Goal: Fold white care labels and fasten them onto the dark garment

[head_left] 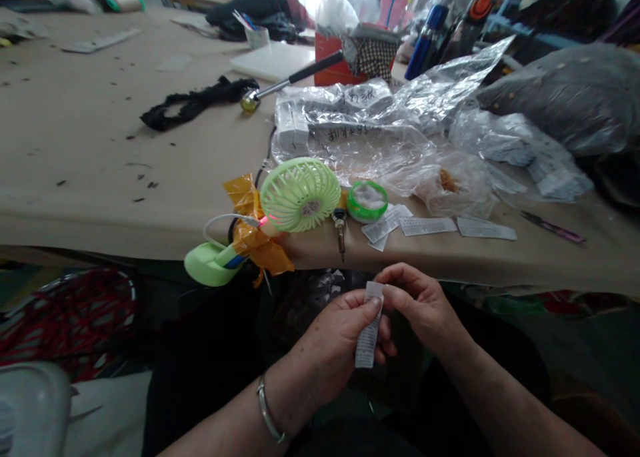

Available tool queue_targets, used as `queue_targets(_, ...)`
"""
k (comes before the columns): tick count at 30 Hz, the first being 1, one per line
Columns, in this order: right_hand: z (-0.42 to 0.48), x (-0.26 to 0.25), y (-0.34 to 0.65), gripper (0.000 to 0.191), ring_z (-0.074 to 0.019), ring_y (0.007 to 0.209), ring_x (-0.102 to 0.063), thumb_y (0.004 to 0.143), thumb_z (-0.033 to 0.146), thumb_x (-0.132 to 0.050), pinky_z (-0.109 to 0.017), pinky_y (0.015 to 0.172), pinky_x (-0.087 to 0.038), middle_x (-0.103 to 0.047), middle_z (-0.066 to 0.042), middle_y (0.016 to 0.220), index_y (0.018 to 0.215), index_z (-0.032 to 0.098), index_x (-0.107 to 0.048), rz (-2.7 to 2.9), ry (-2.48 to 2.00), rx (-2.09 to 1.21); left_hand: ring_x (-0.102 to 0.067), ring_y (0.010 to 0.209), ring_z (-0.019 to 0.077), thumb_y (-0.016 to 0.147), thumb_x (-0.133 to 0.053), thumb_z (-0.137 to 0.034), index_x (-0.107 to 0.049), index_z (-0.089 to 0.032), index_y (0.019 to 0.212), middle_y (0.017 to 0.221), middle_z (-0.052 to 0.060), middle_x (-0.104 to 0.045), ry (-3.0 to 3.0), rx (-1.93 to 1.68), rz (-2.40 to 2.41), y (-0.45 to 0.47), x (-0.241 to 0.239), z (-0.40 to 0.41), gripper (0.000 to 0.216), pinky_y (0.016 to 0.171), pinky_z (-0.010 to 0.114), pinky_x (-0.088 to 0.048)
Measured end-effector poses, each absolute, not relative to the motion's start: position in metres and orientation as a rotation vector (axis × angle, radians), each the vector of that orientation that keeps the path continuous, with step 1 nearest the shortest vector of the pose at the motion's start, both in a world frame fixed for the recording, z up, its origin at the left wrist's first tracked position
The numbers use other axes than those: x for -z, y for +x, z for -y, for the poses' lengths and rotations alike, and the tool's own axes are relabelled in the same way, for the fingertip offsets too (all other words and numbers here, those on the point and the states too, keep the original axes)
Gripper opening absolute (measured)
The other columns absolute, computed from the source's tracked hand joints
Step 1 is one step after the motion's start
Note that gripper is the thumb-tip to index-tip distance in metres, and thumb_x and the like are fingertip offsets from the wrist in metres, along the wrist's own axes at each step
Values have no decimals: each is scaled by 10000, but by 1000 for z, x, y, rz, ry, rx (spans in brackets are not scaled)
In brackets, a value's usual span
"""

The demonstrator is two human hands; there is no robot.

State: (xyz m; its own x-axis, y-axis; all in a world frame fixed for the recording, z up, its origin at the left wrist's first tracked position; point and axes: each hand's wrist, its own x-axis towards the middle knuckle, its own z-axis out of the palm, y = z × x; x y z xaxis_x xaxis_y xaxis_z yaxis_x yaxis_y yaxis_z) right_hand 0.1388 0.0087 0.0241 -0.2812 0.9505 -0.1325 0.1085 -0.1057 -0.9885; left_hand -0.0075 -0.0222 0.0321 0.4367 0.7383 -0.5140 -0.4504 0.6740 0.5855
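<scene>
Both hands are low in front of the table edge, pinching one narrow white printed label strip (367,340) that hangs down between them. My left hand (335,340) grips its upper part with thumb and fingers; a metal bracelet (269,413) circles that wrist. My right hand (425,307) pinches the strip's top end with closed fingers. Several more white labels (430,226) lie flat on the table just above the hands.
A light green hand fan (299,195) taped with yellow tape sits at the table edge (150,240). Beside it are a green tape roll (367,201), a small tool (341,229), clear plastic bags of labels (350,133), a hammer (290,80), pink scissors (553,227) and black fabric (195,103).
</scene>
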Motion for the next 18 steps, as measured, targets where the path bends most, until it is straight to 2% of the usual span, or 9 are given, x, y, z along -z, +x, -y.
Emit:
queue_targets(4,-15,-20,134,117,-89,580,-549,785,289,-647,-210,568,-455,-623,13,718,788,176,-616,1283,-1164,-1675,-548,492,104,819,-571,-354,-574,-155,814,584,-15,-555,408,-775,-855,-13,-31,24,198,469,199,-370)
queue_targets(9,-18,-20,125,132,-88,506,-516,773,293,-648,-215,499,-428,-608,20,664,738,174,-604,1272,-1129,-1733,-533,497,110,804,-585,-367,-585,-160,802,583,-8,-566,442,-812,-878,-20,-32,25,207,495,216,-378)
queue_targets(12,-19,-24,118,133,-95,550,-529,781,296,-641,-219,534,-440,-619,13,689,733,176,-608,1338,-1122,-1666,-549,569,121,808,-587,-367,-629,-154,801,643,22,-617,536,-829,-952,-24,-35,23,218,566,235,-417)
queue_targets(18,-20,-33,105,133,-114,624,-546,821,303,-584,-221,577,-447,-623,5,721,763,186,-610,1521,-1155,-1448,-538,661,138,785,-603,-227,-694,-161,735,682,15,-636,851,-1060,-1201,-36,-36,19,123,629,227,-410)
